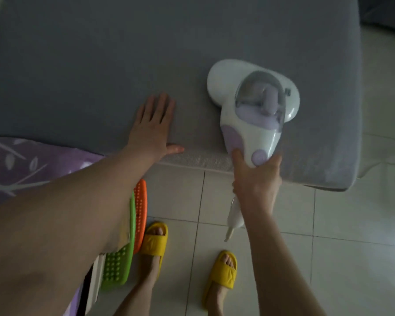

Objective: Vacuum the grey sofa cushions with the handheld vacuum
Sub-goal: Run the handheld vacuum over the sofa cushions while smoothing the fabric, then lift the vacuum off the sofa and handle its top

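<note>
A white and lilac handheld vacuum (255, 103) lies flat on the grey sofa cushion (123, 65), close to the cushion's front right corner. My right hand (257, 179) grips its handle from the front edge, thumb up along the lilac patch. Its white cord (233, 217) hangs down below my wrist. My left hand (154, 128) presses flat on the cushion to the left of the vacuum, fingers straight and thumb spread along the front edge.
White floor tiles (351, 247) run in front of and to the right of the sofa. Orange and green slippers (132, 226) lie by the sofa base. My feet wear yellow slippers (221, 274). Purple patterned fabric (21, 165) lies at the left.
</note>
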